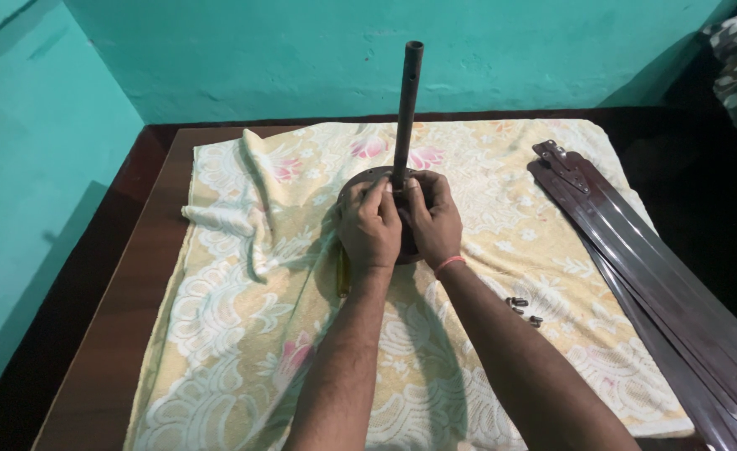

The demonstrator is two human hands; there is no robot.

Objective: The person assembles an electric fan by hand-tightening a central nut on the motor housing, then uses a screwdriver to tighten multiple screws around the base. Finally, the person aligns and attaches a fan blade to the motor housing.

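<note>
Both hands closed around the base of an upright rod on a ceiling-fan motor.

Left hand (368, 227) and right hand (432, 219) pressed side by side over the dark round fan motor (367, 179), fingers curled shut at the foot of the brown rod (406, 107); whether gripping the rod itself or a small part hidden beneath, impossible to tell. Motor resting mid-way on a floral cream towel (243, 334) over the wooden table (101, 351). Yellow-handled tool (343, 274) just left of the motor, under the left wrist. Loose screws (520, 306) to the motor's right; stacked brown fan blades (636, 259) farther right, at the table edge. Likely risks: tall rod tipping if the grip slackens; screws lost in towel folds.
</note>
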